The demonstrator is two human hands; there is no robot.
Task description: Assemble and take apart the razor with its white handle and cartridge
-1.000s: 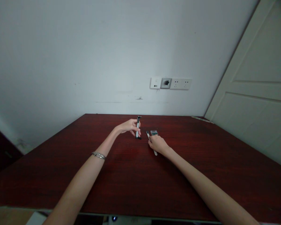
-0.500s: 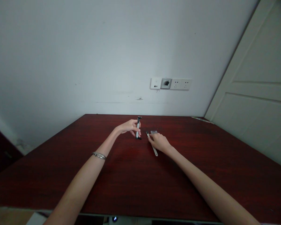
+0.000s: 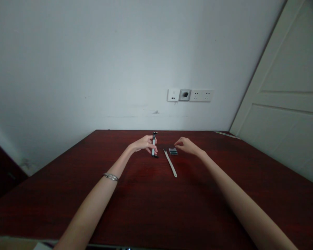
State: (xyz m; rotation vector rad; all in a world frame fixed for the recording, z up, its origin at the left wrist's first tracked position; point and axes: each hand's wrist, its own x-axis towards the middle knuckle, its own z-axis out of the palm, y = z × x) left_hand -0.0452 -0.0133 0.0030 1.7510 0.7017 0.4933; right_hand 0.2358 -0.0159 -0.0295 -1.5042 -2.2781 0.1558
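My left hand [image 3: 145, 143] is closed around a slim white-handled tool [image 3: 153, 147] with black fittings at both ends, held roughly upright above the table. Its exact kind I cannot make out. To its right a long white stick [image 3: 170, 164] with a black tip and a small hole at its near end lies aslant on the wood. Beside the tip is a small clear case [image 3: 173, 151] with dark pieces in it. My right hand [image 3: 187, 145] hovers just right of the case, fingers loosely curled and fingertips slightly apart, with nothing visible between them.
The dark red wooden table [image 3: 130, 208] meets a pale wall at the back. Wall sockets [image 3: 200, 95] sit above it. A white panelled door [image 3: 284, 104] stands on the right, and a thin flat strip [image 3: 226, 134] lies at the back right corner.
My right hand has let go of the white stick and moved to the right, uncovering the stick and the clear case. My left hand keeps its hold on the white-handled tool.
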